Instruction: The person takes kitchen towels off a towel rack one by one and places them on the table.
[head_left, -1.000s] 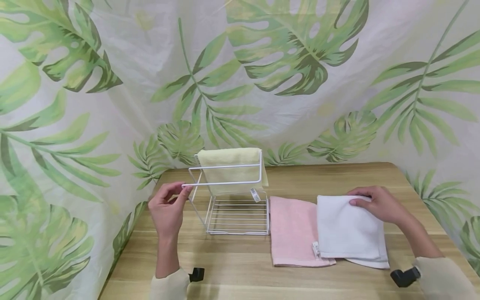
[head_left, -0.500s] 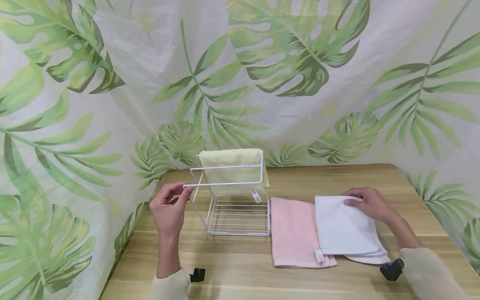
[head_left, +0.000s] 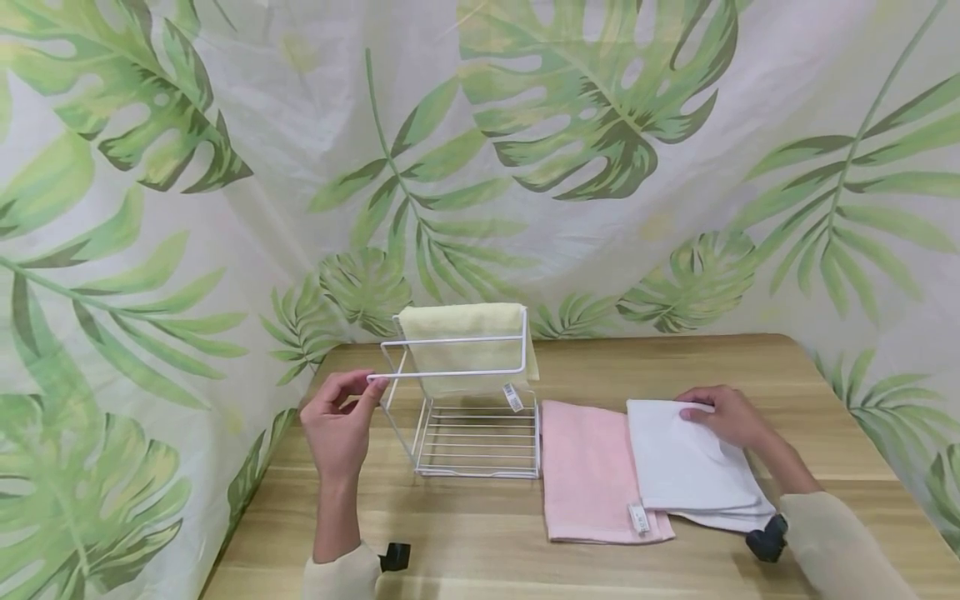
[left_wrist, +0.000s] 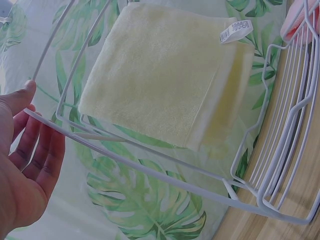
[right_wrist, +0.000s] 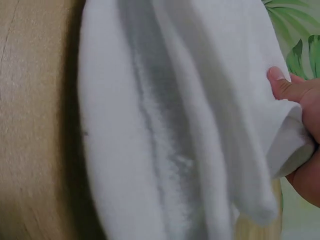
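Observation:
My left hand (head_left: 341, 421) pinches the front left corner of a white wire rack (head_left: 450, 374) between thumb and fingers. Over the rack's back bar hangs a folded pale yellow towel (head_left: 465, 321); its tag shows in the left wrist view beside the towel (left_wrist: 155, 75). My right hand (head_left: 723, 414) grips the top edge of a folded white towel (head_left: 686, 458), thumb on top. In the right wrist view the white towel (right_wrist: 110, 125) hangs in loose folds, partly lifted from the table. It overlaps the right side of a pink towel (head_left: 588, 475), which lies flat beside the rack.
All this stands on a wooden table (head_left: 465, 542) with a rounded back right corner. A leaf-print cloth (head_left: 570, 242) covers the wall behind and at the sides. Small black devices (head_left: 395, 557) sit at both cuffs.
My right hand has moved left, drawing the white towel slightly left over the pink one. The left hand keeps its grip on the rack, and the yellow towel hangs as before.

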